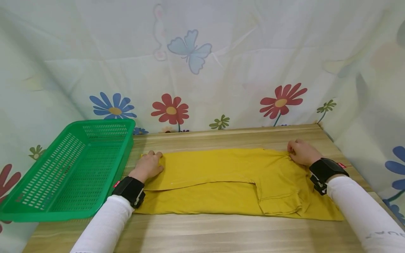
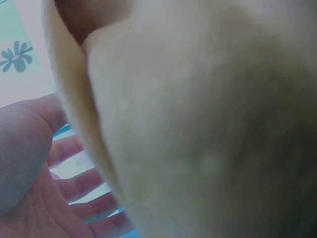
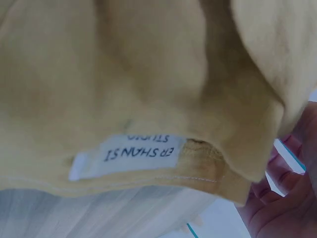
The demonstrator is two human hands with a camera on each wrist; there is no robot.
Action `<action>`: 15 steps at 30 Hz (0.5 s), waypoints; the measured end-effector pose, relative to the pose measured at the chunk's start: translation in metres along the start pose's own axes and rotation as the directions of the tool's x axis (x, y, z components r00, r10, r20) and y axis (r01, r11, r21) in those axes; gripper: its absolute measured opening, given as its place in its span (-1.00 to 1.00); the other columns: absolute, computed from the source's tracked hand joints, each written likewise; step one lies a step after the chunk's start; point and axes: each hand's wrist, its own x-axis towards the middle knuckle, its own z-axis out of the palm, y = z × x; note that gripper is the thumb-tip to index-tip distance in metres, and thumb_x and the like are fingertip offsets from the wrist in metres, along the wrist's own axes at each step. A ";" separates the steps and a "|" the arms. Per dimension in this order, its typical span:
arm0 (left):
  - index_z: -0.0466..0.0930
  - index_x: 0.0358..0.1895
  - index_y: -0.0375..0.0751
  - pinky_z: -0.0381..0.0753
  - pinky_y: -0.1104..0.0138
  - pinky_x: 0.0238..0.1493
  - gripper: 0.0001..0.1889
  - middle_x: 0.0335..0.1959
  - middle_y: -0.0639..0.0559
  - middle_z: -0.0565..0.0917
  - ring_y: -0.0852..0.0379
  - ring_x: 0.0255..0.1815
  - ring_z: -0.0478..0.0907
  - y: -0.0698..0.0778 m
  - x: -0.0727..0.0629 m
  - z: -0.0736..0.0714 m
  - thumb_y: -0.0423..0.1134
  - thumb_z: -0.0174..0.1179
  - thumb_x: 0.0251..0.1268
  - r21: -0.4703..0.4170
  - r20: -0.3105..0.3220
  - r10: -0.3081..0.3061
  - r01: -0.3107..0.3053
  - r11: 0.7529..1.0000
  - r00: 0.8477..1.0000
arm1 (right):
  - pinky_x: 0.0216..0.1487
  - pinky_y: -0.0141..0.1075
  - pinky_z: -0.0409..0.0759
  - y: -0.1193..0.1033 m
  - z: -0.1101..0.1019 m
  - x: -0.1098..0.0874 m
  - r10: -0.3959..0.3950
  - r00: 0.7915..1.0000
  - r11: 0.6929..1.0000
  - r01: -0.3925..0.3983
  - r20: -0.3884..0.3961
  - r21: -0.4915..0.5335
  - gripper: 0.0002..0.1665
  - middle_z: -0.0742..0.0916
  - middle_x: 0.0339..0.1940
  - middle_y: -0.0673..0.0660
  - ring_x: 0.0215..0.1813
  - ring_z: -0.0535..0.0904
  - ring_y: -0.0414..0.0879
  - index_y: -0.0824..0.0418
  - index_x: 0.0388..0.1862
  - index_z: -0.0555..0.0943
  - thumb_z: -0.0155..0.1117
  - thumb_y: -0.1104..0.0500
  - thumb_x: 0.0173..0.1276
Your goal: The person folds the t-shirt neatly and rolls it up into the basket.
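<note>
Yellow garment (image 1: 205,167) is lying as a long strip across the middle of the desk (image 1: 221,235), running roughly along its far edge. The strip's left end is sitting just beside the green basket (image 1: 85,168), which is standing at the desk's left edge. An upper layer is covering the far half; a lower layer is showing toward the near edge, with a sleeve-like piece (image 1: 281,203) lying over it near the right end.

Left grip (image 1: 148,164) is resting at the garment's far left corner, fingers spread, apparently not pinching; cloth is hiding the fingertips in the left wrist view. Right grip (image 1: 304,153) is pinching the garment's far edge near the right end — puckers are fanning out from there. A white label (image 3: 141,153) is showing upside down in the right wrist view.

Judgement: the step seems to be laying the upper layer flat. Best anchoring the left corner lightly while easing the pinched edge toward the desk's right edge — hard tugging would risk skewing the layers.
</note>
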 end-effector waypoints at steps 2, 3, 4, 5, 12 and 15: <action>0.35 0.25 -0.29 0.50 -0.10 -0.03 -0.48 0.11 -0.39 0.42 -0.35 -0.01 0.47 0.000 0.000 0.000 -0.14 0.16 0.29 -0.002 -0.005 0.003 -0.003 1.000 1.000 | -0.35 -0.11 0.44 -0.001 0.001 0.000 -0.006 1.000 1.000 0.006 -0.010 -0.013 -0.87 0.48 -0.54 0.13 -0.46 0.40 0.00 0.27 -0.49 0.44 0.22 0.38 0.10; 0.35 0.25 -0.29 0.50 -0.10 -0.03 -0.49 0.11 -0.39 0.42 -0.35 -0.01 0.48 0.000 0.000 0.000 -0.14 0.16 0.29 -0.002 -0.008 0.005 -0.005 1.000 1.000 | -0.36 -0.11 0.43 -0.001 0.001 0.000 -0.008 1.000 1.000 0.008 -0.014 -0.021 -0.87 0.48 -0.56 0.12 -0.47 0.39 -0.01 0.27 -0.50 0.44 0.22 0.38 0.10; 0.35 0.25 -0.29 0.51 -0.10 -0.04 -0.49 0.11 -0.39 0.42 -0.35 -0.02 0.48 0.000 0.000 0.000 -0.14 0.16 0.29 -0.003 -0.010 0.006 -0.006 1.000 1.000 | -0.36 -0.12 0.43 -0.001 0.001 0.000 -0.012 1.000 1.000 0.011 -0.018 -0.028 -0.86 0.47 -0.57 0.11 -0.48 0.39 -0.01 0.27 -0.52 0.44 0.22 0.39 0.08; 0.36 0.25 -0.29 0.51 -0.10 -0.04 -0.49 0.11 -0.39 0.42 -0.35 -0.02 0.48 0.001 0.000 0.000 -0.14 0.16 0.28 -0.003 -0.011 0.007 -0.007 1.000 1.000 | -0.37 -0.12 0.43 -0.001 0.002 0.000 -0.017 1.000 0.999 0.016 -0.022 -0.037 -0.86 0.48 -0.57 0.10 -0.49 0.39 -0.02 0.26 -0.53 0.44 0.22 0.39 0.08; 0.35 0.26 -0.27 0.51 -0.11 -0.05 -0.48 0.11 -0.39 0.42 -0.34 -0.02 0.47 0.000 0.000 0.000 -0.13 0.16 0.29 -0.002 -0.002 -0.004 0.004 1.000 1.000 | -0.39 -0.17 0.43 0.003 0.000 -0.001 -0.036 0.999 0.999 0.035 -0.026 -0.041 -0.87 0.50 -0.58 0.07 -0.50 0.41 -0.06 0.26 -0.54 0.45 0.20 0.40 0.07; 0.35 0.25 -0.27 0.51 -0.10 -0.06 -0.48 0.11 -0.38 0.42 -0.34 -0.03 0.48 -0.001 0.000 0.000 -0.12 0.17 0.29 -0.004 -0.002 -0.007 0.007 1.000 1.000 | -0.41 -0.21 0.39 0.006 -0.007 0.000 -0.011 1.000 1.000 0.010 -0.029 -0.027 -0.89 0.49 -0.59 0.06 -0.52 0.39 -0.07 0.27 -0.52 0.44 0.18 0.40 0.10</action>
